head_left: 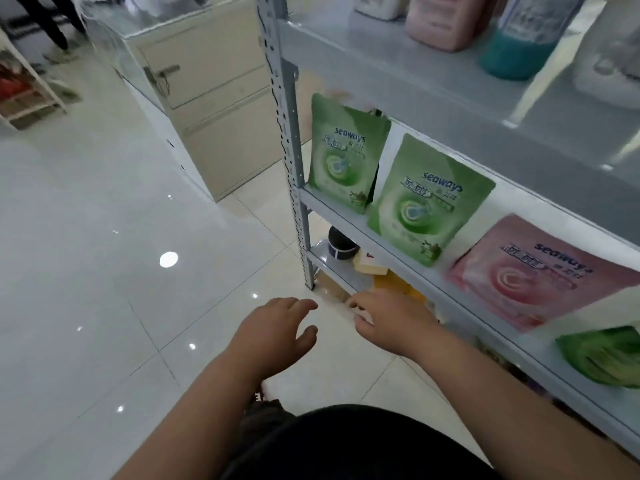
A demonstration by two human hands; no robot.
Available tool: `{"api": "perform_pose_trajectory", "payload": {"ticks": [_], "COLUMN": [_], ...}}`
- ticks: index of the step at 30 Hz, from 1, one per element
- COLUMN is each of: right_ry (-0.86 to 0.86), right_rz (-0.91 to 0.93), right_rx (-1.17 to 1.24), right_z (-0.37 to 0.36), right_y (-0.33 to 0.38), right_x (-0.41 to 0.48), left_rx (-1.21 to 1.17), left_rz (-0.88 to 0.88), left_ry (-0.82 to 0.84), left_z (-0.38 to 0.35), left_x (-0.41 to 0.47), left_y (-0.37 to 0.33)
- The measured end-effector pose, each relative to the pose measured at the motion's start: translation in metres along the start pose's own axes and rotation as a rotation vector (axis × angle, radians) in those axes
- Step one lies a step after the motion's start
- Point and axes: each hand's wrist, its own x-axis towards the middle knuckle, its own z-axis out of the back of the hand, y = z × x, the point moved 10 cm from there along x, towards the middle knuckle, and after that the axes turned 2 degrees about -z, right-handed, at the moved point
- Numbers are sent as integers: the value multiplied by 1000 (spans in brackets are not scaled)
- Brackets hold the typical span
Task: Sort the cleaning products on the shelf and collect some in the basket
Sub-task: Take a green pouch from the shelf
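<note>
In the head view, your left hand (277,329) hangs over the floor tiles (104,271), fingers loosely spread and empty. Your right hand (389,322), also relaxed and empty, is just beside the lowest shelf (343,276). On the middle shelf (341,216) stand a green Seaways pouch (343,157), a second green pouch (422,202) and a pink Seaways pouch (540,271).

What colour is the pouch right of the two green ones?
The pouch is pink with a pale swirl; head view.

Blurred green pouch (602,355), edge-cut.
</note>
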Motion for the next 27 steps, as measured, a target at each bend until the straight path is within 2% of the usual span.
{"api": "perform_pose_trajectory", "payload": {"ticks": [7, 12, 17, 22, 27], "right_ry": [-120, -223, -395, -656, -788], "right_rz": [-311, -455, -532, -681, -756], "right_rx": [112, 282, 447, 977, 1128], "right_z": [19, 23, 48, 79, 88], "right_y": [38, 59, 26, -25, -52], "right_x": [63, 86, 99, 124, 162], "left_rx": [95, 140, 149, 211, 268], "left_rz": [-242, -335, -385, -460, -510], "left_ry": [124, 222, 272, 354, 325], "left_z": [43, 56, 52, 34, 22], "left_x": [75, 107, 163, 216, 259], "left_y": [100, 137, 132, 110, 90]}}
